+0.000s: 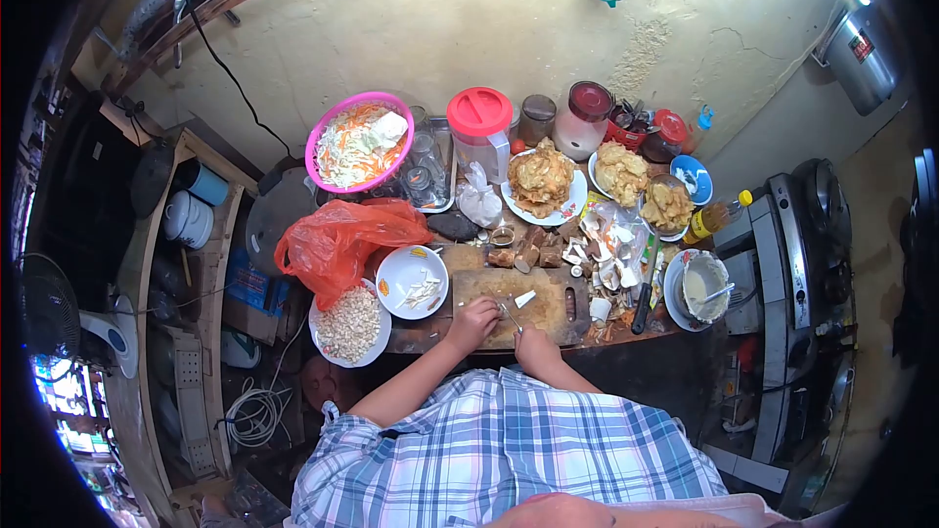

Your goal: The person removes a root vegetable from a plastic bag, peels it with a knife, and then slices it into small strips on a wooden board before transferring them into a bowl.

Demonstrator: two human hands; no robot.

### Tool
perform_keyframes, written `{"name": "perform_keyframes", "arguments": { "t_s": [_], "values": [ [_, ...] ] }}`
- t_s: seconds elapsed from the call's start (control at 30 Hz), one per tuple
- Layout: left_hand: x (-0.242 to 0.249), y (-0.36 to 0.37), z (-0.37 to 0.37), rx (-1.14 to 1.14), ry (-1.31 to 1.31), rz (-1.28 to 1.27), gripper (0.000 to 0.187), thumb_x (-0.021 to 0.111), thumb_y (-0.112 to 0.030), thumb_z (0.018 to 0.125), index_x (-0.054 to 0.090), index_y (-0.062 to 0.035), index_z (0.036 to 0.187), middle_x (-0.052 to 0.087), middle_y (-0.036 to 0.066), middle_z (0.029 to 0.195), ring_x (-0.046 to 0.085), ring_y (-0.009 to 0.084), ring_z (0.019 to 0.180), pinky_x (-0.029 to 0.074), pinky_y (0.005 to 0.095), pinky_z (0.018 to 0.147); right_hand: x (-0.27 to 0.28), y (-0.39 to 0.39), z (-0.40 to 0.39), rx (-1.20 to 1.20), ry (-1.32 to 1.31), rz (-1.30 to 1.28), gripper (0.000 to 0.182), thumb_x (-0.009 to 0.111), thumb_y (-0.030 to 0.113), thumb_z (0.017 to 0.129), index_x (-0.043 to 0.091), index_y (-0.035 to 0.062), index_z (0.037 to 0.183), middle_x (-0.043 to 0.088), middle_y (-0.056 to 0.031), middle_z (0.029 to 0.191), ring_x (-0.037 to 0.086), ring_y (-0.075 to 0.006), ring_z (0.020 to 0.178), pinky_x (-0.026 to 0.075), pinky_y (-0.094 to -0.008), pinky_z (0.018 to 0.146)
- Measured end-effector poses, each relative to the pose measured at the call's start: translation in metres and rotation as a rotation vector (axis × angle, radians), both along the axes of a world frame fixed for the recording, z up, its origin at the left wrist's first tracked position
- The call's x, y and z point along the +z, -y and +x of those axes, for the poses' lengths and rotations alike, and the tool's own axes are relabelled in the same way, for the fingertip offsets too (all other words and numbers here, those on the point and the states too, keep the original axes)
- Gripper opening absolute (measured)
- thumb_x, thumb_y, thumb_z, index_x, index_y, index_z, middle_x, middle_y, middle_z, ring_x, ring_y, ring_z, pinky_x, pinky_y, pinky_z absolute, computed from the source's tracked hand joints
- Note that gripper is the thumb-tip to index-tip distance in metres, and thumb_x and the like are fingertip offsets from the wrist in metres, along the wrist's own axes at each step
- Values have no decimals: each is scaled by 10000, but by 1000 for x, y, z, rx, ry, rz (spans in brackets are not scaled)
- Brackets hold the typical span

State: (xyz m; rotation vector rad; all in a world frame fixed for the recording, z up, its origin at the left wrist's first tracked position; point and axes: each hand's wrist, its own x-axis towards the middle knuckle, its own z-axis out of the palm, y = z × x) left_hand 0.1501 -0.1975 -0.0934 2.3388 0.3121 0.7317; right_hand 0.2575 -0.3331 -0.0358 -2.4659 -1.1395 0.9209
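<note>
My left hand [474, 324] rests at the near left part of a wooden cutting board [543, 284], its fingers closed on something small and pale beside a knife blade. A small knife [513, 317] is in my right hand [534, 349], its blade pointing toward the left hand. A white piece [525, 299] lies on the board. Left of the board, a white bowl [396, 269] holds thin white strips [422, 291]. Next to it stands a bowl of small pale chopped pieces [348, 328].
A red plastic bag [342, 240] lies behind the bowls. Brown roots [528, 249] and peelings [616, 254] surround the board; a larger knife [644, 298] lies to its right. Fried food plates [541, 183], a pink basin [318, 171] and a batter bowl [704, 286] stand around.
</note>
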Motion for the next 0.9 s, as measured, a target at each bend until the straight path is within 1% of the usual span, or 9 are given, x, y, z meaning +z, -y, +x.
{"name": "perform_keyframes", "arguments": {
  "t_s": [0.17,0.27,0.33,0.43,0.53,0.67,0.73,0.9],
  "values": [
    [0,0,1,-10,-16,-11,100,654,-13,692,646,-3,791,623,106,865,600,269,913,502,350,795,1,-6,2,-2,-3,-24,309,486,261,918,571,-35,942,636,-278,841,625,-441,827,497,-503,742],
    [3,-2,2,-24,-25,-4,96,648,-15,702,644,0,796,619,109,868,598,272,903,501,350,790,-1,-13,6,-14,5,-96,315,483,263,917,598,-31,929,640,-273,859,627,-434,845,498,-495,751],
    [4,-2,3,-29,-9,22,113,677,-11,686,640,10,790,627,123,849,613,286,868,511,362,765,7,-18,10,42,-58,-205,287,486,236,911,591,-17,996,642,-257,979,626,-396,957,501,-464,814],
    [1,-2,3,-19,-15,-14,119,677,-14,682,640,10,793,626,122,852,612,286,867,511,363,766,7,-18,8,44,-49,-211,292,480,229,909,591,-20,1012,639,-260,988,625,-396,958,498,-469,822],
    [0,-3,3,-35,-20,-6,125,680,-12,679,640,10,795,627,121,854,613,286,866,511,365,767,3,-19,12,61,-72,-222,300,475,230,908,589,-23,1022,640,-259,988,625,-396,960,497,-470,826],
    [4,-2,4,-45,-19,-8,129,687,-12,677,642,9,796,629,119,856,614,284,870,512,367,767,-37,-14,15,27,-67,-246,307,474,230,907,587,-27,1030,641,-258,983,625,-403,953,497,-475,822],
    [5,-3,4,-33,-9,2,130,689,-15,677,643,8,797,629,120,855,615,285,872,512,367,768,-44,-7,10,-15,-16,-123,312,488,269,911,575,-27,961,642,-267,865,632,-430,836,499,-501,745],
    [7,-1,4,-27,-7,-7,120,692,-17,686,647,7,795,632,123,841,620,288,877,513,368,774,-55,1,5,-40,-7,-72,303,507,273,906,546,-26,944,640,-263,834,637,-427,807,502,-505,711]
  ]
}}
